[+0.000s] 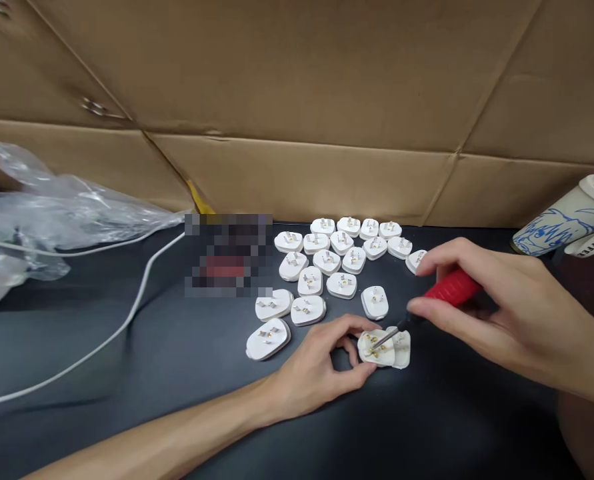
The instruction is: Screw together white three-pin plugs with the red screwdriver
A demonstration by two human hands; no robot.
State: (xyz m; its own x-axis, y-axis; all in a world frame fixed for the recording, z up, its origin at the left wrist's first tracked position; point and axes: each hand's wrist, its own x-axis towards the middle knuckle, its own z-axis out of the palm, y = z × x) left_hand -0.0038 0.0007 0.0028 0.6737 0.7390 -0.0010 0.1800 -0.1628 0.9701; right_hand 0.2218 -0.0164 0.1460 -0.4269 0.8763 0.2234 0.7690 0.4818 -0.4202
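Now the right hand is gripping a screwdriver, the left hand pinching a near plug; tilting might cause slipping.

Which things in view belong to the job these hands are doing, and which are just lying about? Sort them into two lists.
Part of the job:
- red-handled screwdriver, in the right hand
- opened white plug, in the left hand
- other white plugs, probably

Apparently just lying about:
- clear plastic bag
- white cable
- lidded cup
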